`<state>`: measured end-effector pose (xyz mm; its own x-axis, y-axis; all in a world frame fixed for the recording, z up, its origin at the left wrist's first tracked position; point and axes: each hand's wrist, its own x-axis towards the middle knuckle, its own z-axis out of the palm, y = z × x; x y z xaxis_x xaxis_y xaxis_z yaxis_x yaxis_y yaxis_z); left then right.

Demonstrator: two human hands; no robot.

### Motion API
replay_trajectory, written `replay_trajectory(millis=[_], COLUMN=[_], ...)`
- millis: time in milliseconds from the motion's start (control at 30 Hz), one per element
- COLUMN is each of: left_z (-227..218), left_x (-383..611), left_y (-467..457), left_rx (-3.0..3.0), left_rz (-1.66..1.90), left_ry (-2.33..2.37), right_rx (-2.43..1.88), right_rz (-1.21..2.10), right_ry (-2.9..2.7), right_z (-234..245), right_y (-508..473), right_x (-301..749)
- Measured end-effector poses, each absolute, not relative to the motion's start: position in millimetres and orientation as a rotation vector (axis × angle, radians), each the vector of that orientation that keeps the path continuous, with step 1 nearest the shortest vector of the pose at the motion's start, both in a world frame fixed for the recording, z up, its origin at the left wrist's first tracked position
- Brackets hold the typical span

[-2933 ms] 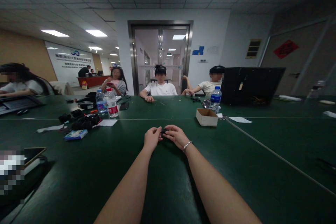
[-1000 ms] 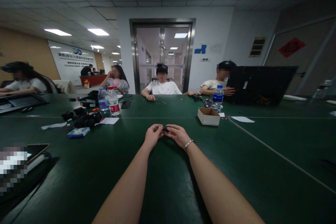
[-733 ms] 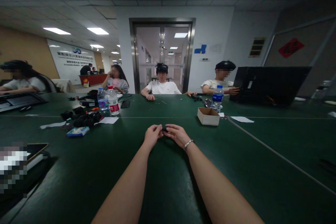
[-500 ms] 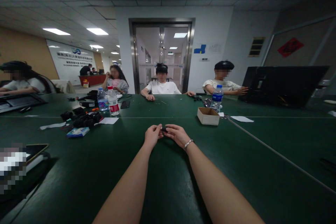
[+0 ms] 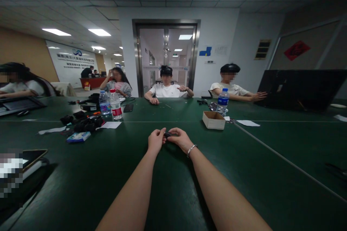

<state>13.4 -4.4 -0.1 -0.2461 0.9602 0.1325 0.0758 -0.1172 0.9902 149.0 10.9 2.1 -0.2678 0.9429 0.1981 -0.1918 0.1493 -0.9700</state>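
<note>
Just above the green table (image 5: 173,173), a small dark object (image 5: 167,134) is held between my two hands; it is too small to tell its kind. My left hand (image 5: 156,140) is closed, thumb and fingers pinching the object's left end. From the other side, my right hand (image 5: 180,139) pinches its right end with bent fingers. A silver bracelet (image 5: 192,150) circles my right wrist. The fingers cover part of the object.
An open cardboard box (image 5: 213,121) and a blue-labelled bottle (image 5: 223,101) stand ahead right. Ahead left are two bottles, a phone (image 5: 128,108), black gear (image 5: 88,123) and a blue-white packet (image 5: 78,137). Several people sit across the table; a large black screen (image 5: 303,89) stands right.
My right fingers have shifted slightly on the small dark object, both hands still on it. Across the table, the middle person has raised a hand. The black screen has shifted right.
</note>
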Motion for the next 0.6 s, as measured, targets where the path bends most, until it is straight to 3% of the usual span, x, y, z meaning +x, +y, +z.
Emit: replay_trajectory(millis=[333,600], left_z=[-2.0,11.1], left_x=[11.0,-11.1], left_y=[-3.5,-27.7], left_rx=[1.24,1.311], left_rz=[1.543,1.373], left_ry=[1.149,1.469], right_rx=[-0.815,-0.978], right_rz=[1.32,1.149], right_ry=[-1.462,-1.496], right_z=[3.4,3.7], right_y=[7.4,-10.1], right_x=[143.2,153.3])
